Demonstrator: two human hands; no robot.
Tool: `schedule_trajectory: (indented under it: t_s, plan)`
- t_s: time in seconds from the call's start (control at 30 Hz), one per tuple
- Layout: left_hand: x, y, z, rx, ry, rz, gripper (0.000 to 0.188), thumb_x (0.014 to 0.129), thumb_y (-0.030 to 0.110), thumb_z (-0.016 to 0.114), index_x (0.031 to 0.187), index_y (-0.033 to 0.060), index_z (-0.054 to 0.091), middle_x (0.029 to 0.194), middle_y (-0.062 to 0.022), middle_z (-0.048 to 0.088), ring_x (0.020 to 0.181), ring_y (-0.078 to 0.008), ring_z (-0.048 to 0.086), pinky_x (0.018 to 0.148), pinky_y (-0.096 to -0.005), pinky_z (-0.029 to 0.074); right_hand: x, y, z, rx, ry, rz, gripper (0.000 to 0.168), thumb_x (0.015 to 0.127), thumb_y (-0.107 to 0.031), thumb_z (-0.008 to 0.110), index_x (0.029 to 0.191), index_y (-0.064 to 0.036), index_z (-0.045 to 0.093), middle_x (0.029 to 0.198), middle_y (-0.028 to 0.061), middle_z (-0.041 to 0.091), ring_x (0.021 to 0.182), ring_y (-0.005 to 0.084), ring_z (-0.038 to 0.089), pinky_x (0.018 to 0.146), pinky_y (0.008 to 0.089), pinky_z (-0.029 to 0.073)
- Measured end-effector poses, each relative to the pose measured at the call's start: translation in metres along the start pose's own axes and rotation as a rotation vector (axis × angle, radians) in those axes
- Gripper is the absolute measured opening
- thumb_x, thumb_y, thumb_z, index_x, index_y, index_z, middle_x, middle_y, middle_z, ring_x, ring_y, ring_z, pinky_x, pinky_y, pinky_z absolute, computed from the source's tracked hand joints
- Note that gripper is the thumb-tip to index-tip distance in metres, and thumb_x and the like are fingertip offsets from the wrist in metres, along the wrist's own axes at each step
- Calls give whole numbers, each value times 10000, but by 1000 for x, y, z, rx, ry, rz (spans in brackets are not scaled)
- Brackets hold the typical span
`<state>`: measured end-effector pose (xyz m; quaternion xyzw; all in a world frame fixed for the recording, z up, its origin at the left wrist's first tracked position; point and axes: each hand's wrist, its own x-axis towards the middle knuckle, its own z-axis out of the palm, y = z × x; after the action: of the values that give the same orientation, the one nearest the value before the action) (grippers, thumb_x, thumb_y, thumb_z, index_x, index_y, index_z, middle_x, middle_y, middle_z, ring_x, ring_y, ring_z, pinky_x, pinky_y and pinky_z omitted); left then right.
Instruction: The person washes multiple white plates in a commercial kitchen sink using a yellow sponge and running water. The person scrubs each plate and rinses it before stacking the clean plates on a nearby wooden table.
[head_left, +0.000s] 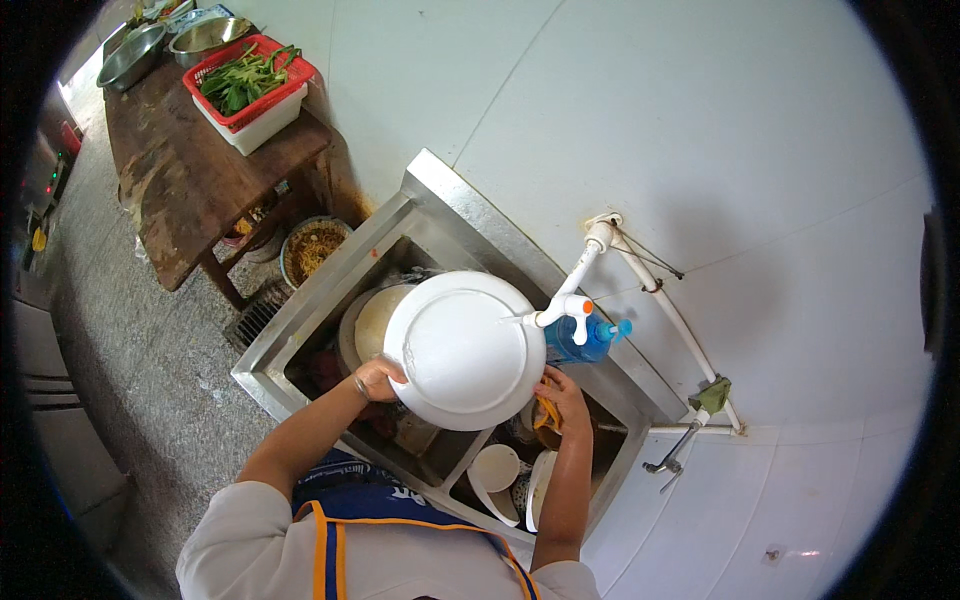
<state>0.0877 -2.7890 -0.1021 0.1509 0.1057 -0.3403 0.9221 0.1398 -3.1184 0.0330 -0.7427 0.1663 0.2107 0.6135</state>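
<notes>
A large white round plate (469, 352), its underside with the foot ring facing up, is held over the stainless steel double sink (262, 365). My left hand (379, 379) grips the plate's left rim. At the right rim is my right hand (564, 403), with an orange cloth (548, 414) under its fingers. Water runs onto the plate from the white plastic tap (568, 306). Partly hidden behind the plate, a pale round dish (376, 321) sits in the left basin. White bowls (496, 468) and other dishes lie in the right basin.
A blue pump bottle (581, 340) stands behind the tap. A second tap (667, 461) hangs from the wall pipe (679, 326). The wooden table (180, 161) at upper left bears a red basket (196, 75) of leafy greens and metal bowls (133, 58). Below stands a food-filled basket (315, 249).
</notes>
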Motion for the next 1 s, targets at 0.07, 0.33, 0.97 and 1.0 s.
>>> schedule_trajectory:
  t_s: [0.07,0.33,0.97,1.0]
  plan:
    - [5,5,-4,94,10,-40,522,641,-19,587,1156,-3,499,1117,-145,558,1035,-274,526,916,-431,367,5,3,-2,-72,-41,-36,367,671,-33,700,1008,4,561,821,47,590,675,115,558,513,209,438]
    - [0,25,-12,496,131,-96,646,703,99,695,1261,66,372,1190,-77,486,1114,-234,444,940,-417,347,-9,4,11,-241,-10,26,390,636,-42,740,974,17,554,829,48,594,714,129,562,665,239,456]
    - [-45,48,-2,26,438,518,484,857,147,489,1311,84,334,1284,-75,421,1170,-230,391,992,-377,298,29,-32,86,-358,-142,-52,391,691,-285,702,899,30,602,821,116,613,746,177,562,692,300,429]
    - [-47,51,-2,36,444,534,482,858,140,485,1311,80,333,1282,-72,424,1170,-226,393,991,-373,301,32,-36,90,-376,-140,-39,392,702,-306,693,883,32,606,809,117,613,741,174,560,684,299,427]
